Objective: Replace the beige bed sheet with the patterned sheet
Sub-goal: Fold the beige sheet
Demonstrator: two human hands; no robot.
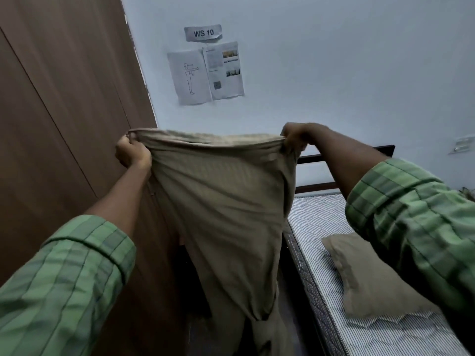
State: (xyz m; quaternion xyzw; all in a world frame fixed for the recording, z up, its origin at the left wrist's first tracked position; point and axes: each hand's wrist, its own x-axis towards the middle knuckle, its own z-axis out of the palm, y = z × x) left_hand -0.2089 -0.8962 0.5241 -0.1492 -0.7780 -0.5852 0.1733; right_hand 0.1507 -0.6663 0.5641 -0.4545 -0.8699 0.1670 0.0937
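Both hands are raised in front of the person, holding the beige bed sheet stretched by its top edge; the left hand, at about nine o'clock from the middle of the view, has its grip clamped on one bunched corner of the sheet, fingers curled round the cloth; the right hand, at about two o'clock from the middle, has its grip clamped likewise on the other end of that edge, knuckles up; between the two the hem sags a little, and the rest of the sheet hangs down in long folds toward six o'clock, off the bed, in the gap between the wooden wardrobe and the bed frame; both forearms come out of green checked sleeves; at four o'clock the bed lies with its striped mattress bare, and a beige pillow rests on it, partly hidden behind the right sleeve; the dark headboard shows just beyond the right wrist, at three o'clock of the hanging cloth; on the pale wall at twelve o'clock a label reading "WS 10" sits above two printed sheets of paper, one with an outline figure of a standing body; a switch plate shows on the wall at the far right edge; the patterned sheet cannot be made out in this view.
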